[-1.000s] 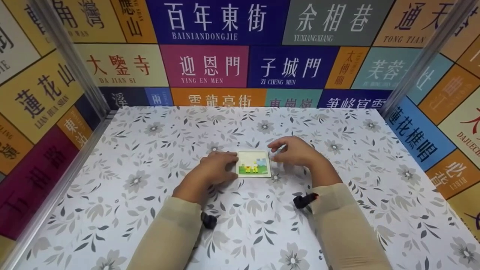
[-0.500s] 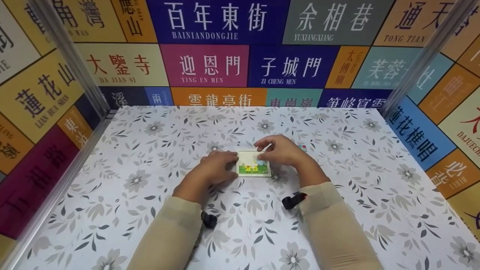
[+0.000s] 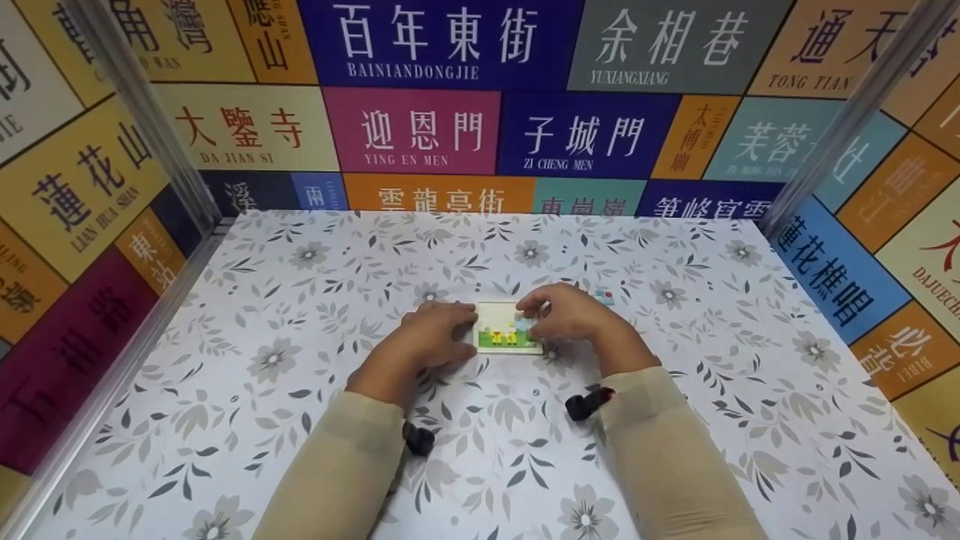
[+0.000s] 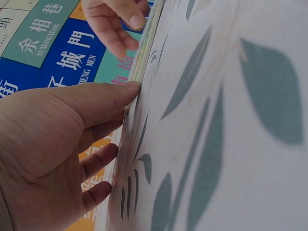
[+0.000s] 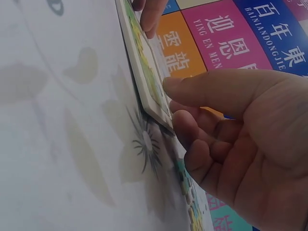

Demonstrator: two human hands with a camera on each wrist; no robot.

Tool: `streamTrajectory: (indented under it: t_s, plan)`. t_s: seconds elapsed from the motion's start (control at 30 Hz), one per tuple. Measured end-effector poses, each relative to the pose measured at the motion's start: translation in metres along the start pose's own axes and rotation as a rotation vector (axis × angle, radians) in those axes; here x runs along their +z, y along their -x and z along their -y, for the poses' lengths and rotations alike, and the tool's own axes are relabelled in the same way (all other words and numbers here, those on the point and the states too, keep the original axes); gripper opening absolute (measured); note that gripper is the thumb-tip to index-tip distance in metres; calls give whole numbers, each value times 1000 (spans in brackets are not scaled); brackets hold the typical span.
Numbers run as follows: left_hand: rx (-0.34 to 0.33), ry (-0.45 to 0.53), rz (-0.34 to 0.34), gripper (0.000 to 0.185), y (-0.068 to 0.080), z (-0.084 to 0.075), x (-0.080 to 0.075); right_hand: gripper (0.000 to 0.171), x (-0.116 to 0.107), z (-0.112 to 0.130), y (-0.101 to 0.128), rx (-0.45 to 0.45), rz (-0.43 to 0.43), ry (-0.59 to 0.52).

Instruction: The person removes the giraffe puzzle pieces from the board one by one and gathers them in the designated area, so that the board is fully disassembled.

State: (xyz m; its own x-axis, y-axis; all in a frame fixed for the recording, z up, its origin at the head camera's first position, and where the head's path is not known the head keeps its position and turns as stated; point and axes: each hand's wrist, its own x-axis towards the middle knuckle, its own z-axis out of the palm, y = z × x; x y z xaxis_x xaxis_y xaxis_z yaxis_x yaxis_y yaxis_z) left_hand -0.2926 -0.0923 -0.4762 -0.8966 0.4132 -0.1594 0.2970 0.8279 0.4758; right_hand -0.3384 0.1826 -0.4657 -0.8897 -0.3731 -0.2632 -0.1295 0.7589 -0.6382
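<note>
A small square picture-puzzle board (image 3: 496, 313) with a pale frame lies mid-table. Green, yellow and light-blue pieces cover its lower part and right side; a cream area shows above them. My left hand (image 3: 431, 335) rests at the board's left edge, thumb near the lower corner and fingertips near the upper one. My right hand (image 3: 570, 313) is at the right edge, its fingers covering part of that side. In the right wrist view, the right thumb (image 5: 207, 91) touches the frame and the other fingers bend loosely beside it. I see no loose piece in either hand.
Beyond the right hand lie loose puzzle pieces (image 3: 604, 295), partly hidden by it. The white floral tablecloth (image 3: 480, 442) runs back to a wall (image 3: 420, 135) of coloured name panels, with side panels left and right.
My right hand has moved left from beside the board onto its right edge, then slightly nearer me, uncovering the loose pieces behind it. My left hand stays in place.
</note>
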Motion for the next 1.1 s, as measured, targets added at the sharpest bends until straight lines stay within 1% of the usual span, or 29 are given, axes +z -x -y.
streamTrajectory:
  t_s: [0.23,0.37,0.53,0.67,0.77,0.9,1.1]
  plan:
    - [-4,-2,-1,61,-1,0,1,45,3,4,-1,63,-1,5]
    - [-6,-6,2,61,-2,0,1,43,4,5,-1,76,4,1]
    - [-14,0,11,61,-4,0,0,44,5,4,-1,55,-4,32]
    - [-6,-6,10,62,-4,1,0,43,5,4,-1,5,-13,83]
    - [-3,-16,8,62,-5,1,0,42,4,4,0,-29,-8,99]
    - [-9,-12,8,61,-5,1,0,43,4,3,-1,-30,8,73]
    - [-3,-13,3,60,-4,1,1,44,3,6,-1,11,11,68]
